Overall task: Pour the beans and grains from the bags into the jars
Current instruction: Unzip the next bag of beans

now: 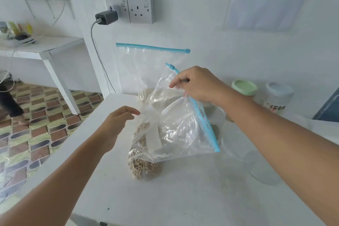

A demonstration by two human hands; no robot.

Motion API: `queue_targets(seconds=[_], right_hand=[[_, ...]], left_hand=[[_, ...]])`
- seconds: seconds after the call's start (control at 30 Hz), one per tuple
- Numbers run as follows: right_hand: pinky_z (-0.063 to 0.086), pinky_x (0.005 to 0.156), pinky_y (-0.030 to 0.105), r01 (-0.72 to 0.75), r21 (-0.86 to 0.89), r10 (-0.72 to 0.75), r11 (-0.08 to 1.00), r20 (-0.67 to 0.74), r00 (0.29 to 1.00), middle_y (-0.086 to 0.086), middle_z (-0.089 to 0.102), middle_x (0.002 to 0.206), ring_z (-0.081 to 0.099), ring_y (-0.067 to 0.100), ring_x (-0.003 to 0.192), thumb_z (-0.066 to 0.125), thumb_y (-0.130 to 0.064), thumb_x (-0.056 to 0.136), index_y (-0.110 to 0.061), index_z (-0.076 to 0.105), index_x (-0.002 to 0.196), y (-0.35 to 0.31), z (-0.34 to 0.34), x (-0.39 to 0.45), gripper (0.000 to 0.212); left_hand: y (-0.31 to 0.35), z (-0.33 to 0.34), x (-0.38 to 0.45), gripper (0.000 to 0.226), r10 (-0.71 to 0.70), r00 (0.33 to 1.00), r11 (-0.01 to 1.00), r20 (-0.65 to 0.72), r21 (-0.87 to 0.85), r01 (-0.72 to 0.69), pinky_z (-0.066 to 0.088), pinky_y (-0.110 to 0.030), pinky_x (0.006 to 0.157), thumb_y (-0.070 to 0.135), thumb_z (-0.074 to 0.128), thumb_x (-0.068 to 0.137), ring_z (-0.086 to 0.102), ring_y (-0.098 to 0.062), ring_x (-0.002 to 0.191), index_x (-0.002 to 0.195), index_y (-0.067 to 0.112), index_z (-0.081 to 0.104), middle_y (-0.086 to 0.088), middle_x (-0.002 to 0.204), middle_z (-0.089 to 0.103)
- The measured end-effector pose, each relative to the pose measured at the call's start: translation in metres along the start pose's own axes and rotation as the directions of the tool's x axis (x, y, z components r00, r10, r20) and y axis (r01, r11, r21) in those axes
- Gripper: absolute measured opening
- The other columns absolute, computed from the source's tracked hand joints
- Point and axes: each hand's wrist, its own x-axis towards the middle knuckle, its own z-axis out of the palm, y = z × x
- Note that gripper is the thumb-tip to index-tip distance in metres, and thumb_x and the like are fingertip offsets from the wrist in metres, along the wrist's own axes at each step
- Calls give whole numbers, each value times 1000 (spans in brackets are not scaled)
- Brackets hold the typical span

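My right hand [196, 84] pinches the blue zip edge of a clear plastic bag [179, 126] and holds it tilted above the white table [165, 198]; the bag looks almost empty. My left hand [119, 121] hovers open beside the bag's lower left corner, fingers apart, just short of the plastic. Under the held bag lies a bag of round beige beans [143, 167]. Another clear zip bag [146, 68] stands behind against the wall, pale grain at its base. An open glass jar [218, 119] sits partly hidden behind the held bag. A clear glass jar [256, 163] stands near my right forearm.
Two lidded jars stand at the back right, one with a green lid [244, 87] and one with a pale blue lid [278, 90]. A charger [106, 17] and cable hang from the wall socket. Patterned floor tiles and a person's leg [9, 104] lie left of the table edge.
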Motion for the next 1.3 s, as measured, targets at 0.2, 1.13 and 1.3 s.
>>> queue_targets(seconds=[0.2,1.13,1.3], right_hand=[[50,101,28,-96,201,113,975,-72,991,-17,75,109,65,4,109,60,-19,96,-37,81,89,15,8,-2,29],[59,71,28,14,630,328,776,-423,845,3,75,110,77,18,92,62,5,92,-27,79,102,22,47,-28,39],[59,72,24,85,626,304,775,-488,818,9,75,115,75,16,97,70,7,88,-32,80,96,24,55,-33,40]], left_hand=[[-29,-1,23,17,-269,936,958,228,-41,285,40,-35,94,14,68,96,52,-20,104,101,21,82,6,117,69],[12,-24,59,22,106,994,982,-2,-157,-105,41,-22,77,6,70,95,59,-3,85,92,23,84,14,99,79],[15,-22,58,23,171,984,965,-47,-195,-177,41,-20,78,7,68,96,56,0,78,96,25,83,13,97,78]])
